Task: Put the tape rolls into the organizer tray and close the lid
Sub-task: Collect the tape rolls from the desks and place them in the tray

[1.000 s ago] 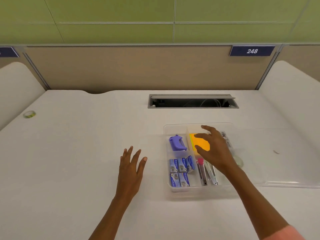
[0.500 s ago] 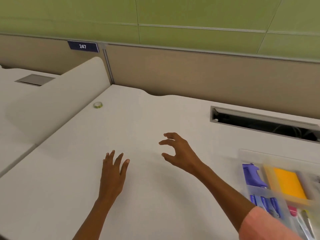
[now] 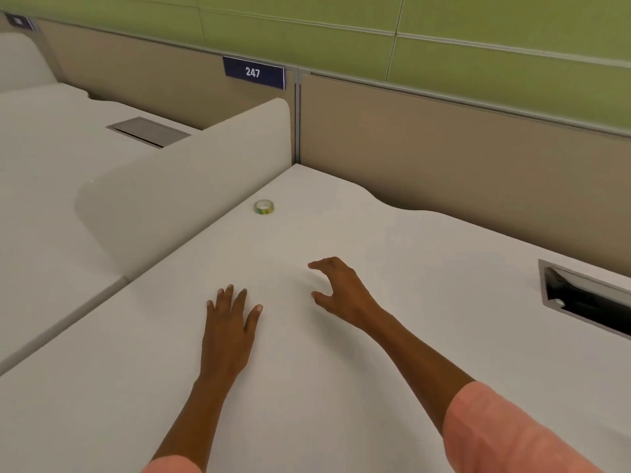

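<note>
**Green-and-yellow tape out of reach**

Bare fingers first: right hand [image 3: 341, 291] curled wide, thumb and forefinger apart like a claw, holding nothing — likely shaped ahead for a pinch on the tape [image 3: 264, 206]. Left hand [image 3: 228, 326] flat, fingers spread, empty, low over the desk [image 3: 375, 353], probably as a brace for the lean. Tape lying flat near the far left corner, just beside the white divider [image 3: 177, 196], well apart from both hands. Tray out of view. Blue sign [image 3: 253, 73] on the partition: "247". No brand legible on the tape.
</note>
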A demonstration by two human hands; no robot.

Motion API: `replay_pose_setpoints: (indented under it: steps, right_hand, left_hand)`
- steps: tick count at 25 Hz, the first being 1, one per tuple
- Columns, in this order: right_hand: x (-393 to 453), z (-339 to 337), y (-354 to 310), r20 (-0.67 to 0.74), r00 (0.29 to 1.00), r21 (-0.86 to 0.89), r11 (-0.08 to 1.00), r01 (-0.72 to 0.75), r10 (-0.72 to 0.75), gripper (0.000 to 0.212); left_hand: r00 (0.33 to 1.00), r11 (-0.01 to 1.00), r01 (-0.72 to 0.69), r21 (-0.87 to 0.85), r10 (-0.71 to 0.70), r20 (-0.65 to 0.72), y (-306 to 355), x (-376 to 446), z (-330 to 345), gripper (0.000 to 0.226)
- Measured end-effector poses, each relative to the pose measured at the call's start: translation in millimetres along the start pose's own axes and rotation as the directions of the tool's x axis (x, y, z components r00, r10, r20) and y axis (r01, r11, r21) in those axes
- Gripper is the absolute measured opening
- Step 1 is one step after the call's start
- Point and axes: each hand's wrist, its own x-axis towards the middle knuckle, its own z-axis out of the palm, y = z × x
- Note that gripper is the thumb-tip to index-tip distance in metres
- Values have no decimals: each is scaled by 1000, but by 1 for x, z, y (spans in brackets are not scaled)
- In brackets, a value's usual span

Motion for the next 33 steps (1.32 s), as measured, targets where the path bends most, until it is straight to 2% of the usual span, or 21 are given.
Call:
replay_pose_setpoints:
  steps: [3,6,11,15,19,23,29,33]
  right_hand:
    - [56,12,0,-48,999,2,1000,-26,26,60]
    - [112,27,-3,-40,999,-23,999,-34,33,62]
    - [189,49,-14,-22,998,-254,966,51,-59,65]
    - [209,55,-13,30,997,-377,923,78,-72,61]
    - [199,55,-8,-17,991,-435,894,111,-131,55]
    - [171,48,-11,-62,995,-372,927,55,-84,42]
    - [69,43,-11,-139,990,-118,993,-6,-11,21]
    - [-19,33,-2,-105,992,-48,996,-73,67,22]
  left_hand:
    - [999,994,-17,106,20,-30,-6,11,9,56]
    - [999,993,-15,120,21,-45,-11,11,15,60]
    - [998,990,-4,138,12,-62,-12,12,18,69]
    - [998,992,1,128,7,-61,-13,12,18,67]
    - [998,994,2,112,4,-56,-13,12,18,67]
    - [998,996,-5,92,11,-58,-16,13,19,65]
    - [999,1000,-15,5,15,-46,-8,13,11,65]
    - [1000,997,-20,-79,18,-25,5,-11,4,65]
